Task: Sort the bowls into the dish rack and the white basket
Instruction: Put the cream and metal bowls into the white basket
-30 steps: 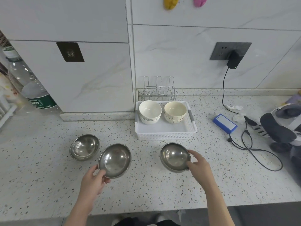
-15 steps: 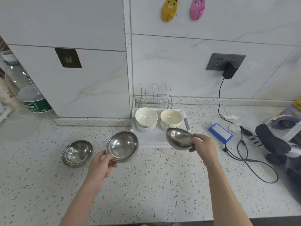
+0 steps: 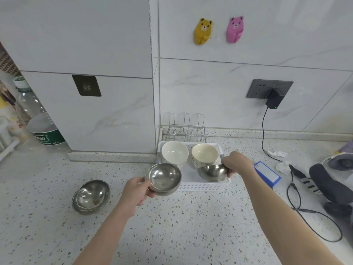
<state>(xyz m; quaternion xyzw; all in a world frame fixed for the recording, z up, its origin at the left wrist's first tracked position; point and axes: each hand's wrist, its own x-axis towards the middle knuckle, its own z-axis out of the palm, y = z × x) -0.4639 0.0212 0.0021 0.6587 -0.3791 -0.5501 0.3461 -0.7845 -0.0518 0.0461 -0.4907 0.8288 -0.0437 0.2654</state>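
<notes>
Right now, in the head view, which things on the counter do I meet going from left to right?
Water bottle → steel bowl on the counter → steel bowl in the left hand → steel bowl in the right hand → blue box → black cable.

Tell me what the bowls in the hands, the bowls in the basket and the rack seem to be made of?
Held bowls: likely stainless steel, with a polished grey sheen and mirror-like reflections. Basket bowls: probably glazed ceramic, opaque white and cream, smooth with a soft gloss. Rack: thin bright metal wire, perhaps chromed.
</notes>
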